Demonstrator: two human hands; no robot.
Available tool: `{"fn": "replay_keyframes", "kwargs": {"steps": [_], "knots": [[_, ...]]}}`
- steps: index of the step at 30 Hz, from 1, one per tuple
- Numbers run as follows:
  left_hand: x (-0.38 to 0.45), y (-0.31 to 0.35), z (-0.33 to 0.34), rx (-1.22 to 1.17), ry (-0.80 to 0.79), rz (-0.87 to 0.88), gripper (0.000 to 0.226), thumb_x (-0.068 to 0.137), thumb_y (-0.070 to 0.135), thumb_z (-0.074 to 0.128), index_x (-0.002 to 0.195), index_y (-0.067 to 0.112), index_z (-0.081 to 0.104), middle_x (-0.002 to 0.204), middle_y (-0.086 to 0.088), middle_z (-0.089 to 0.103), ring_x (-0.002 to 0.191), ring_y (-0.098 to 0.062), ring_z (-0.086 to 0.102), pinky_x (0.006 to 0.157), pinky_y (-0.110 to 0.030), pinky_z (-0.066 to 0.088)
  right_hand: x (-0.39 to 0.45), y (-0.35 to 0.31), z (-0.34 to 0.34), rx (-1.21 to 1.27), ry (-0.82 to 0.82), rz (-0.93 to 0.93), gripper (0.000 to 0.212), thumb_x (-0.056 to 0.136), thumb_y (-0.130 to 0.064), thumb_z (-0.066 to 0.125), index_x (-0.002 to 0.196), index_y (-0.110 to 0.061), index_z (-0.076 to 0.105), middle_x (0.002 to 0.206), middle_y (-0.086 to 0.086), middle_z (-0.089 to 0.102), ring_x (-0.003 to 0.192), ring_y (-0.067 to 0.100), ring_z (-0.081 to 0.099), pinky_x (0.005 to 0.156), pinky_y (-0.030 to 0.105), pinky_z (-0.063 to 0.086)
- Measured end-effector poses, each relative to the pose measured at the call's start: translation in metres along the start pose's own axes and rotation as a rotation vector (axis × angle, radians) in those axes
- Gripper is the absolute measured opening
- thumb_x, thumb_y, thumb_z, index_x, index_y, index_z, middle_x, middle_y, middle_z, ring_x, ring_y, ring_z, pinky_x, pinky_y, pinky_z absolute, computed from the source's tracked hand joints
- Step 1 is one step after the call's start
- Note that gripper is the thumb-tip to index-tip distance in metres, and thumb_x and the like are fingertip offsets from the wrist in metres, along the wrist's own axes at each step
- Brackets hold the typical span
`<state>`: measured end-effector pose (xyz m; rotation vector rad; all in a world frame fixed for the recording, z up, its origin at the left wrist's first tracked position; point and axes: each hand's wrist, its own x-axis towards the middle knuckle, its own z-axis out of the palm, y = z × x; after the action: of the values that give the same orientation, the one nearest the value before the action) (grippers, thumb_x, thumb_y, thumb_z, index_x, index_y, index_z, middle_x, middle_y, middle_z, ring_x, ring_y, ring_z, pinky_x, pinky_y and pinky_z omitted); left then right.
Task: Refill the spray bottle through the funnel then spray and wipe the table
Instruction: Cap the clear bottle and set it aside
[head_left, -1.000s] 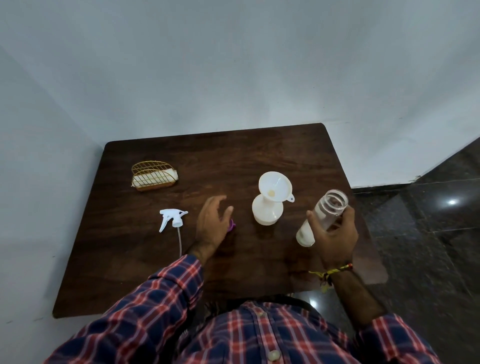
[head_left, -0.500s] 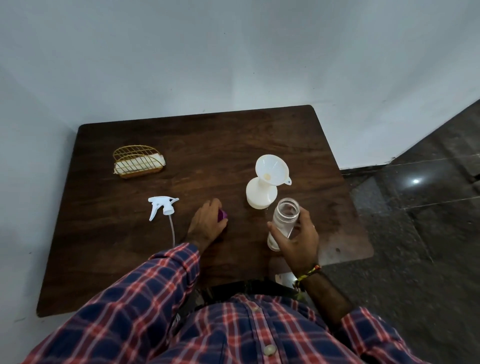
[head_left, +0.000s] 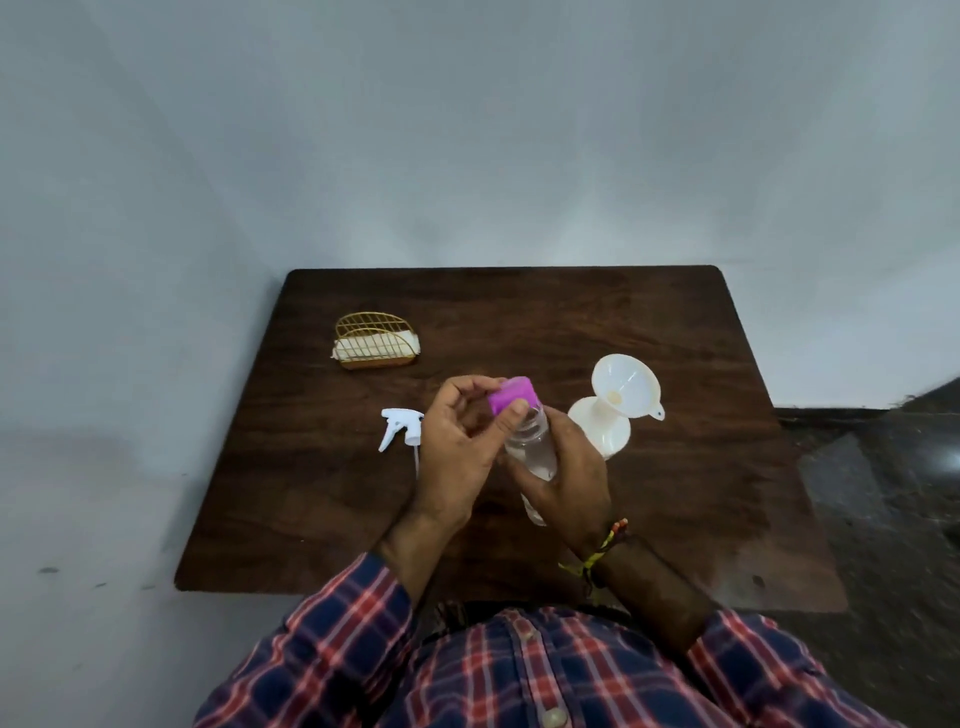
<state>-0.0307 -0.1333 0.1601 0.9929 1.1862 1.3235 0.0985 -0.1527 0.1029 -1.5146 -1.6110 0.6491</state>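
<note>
The clear bottle (head_left: 535, 447) hangs over the table's (head_left: 675, 332) near middle, gripped round its body by the right hand (head_left: 569, 473), its long axis tilted with the open neck toward the left hand (head_left: 457, 447). That hand pinches the pink cap (head_left: 513, 395) right at the neck. The funnel (head_left: 626, 387) sits in the white spray bottle (head_left: 602, 428), just right of both hands.

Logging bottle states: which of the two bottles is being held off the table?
The clear bottle, gripped by the right hand; the white bottle stands under the funnel.

Bare table (head_left: 519, 312) behind; funnel (head_left: 626, 387) right, spray head (head_left: 399, 423) left.
</note>
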Motion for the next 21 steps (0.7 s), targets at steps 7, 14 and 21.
{"fn": "replay_keyframes", "kwargs": {"steps": [7,14,21], "knots": [[-0.003,0.016,-0.014,0.264,0.088,0.139,0.041,0.072,0.015,0.086,0.108,0.015,0.067,0.108,0.001,0.070,0.102,-0.014,0.068,0.080,-0.037,0.060,0.018,-0.017,0.005,-0.079,-0.036,-0.112,0.060,0.081,-0.048,0.065,0.133,-0.022,0.049,0.117,-0.004,0.061,0.100,0.011,0.059,0.079,0.035,0.055],[0.002,0.023,0.006,0.441,0.431,0.374,0.035,0.064,0.028,0.091,0.088,0.019,0.066,0.096,0.004,0.063,0.087,-0.009,0.066,0.071,-0.018,0.055,0.028,-0.037,0.002,-0.180,0.038,-0.146,0.060,0.080,-0.050,0.068,0.129,-0.021,0.048,0.117,-0.001,0.065,0.095,0.020,0.063,0.075,0.038,0.054],[0.020,0.038,0.029,0.219,0.665,0.231,0.038,0.066,0.035,0.088,0.088,0.015,0.064,0.088,0.000,0.066,0.078,-0.015,0.068,0.065,-0.027,0.060,0.046,-0.051,-0.007,-0.427,0.262,-0.226,0.052,0.083,-0.057,0.057,0.120,-0.020,0.061,0.100,0.005,0.062,0.088,0.026,0.060,0.075,0.043,0.049]]}}
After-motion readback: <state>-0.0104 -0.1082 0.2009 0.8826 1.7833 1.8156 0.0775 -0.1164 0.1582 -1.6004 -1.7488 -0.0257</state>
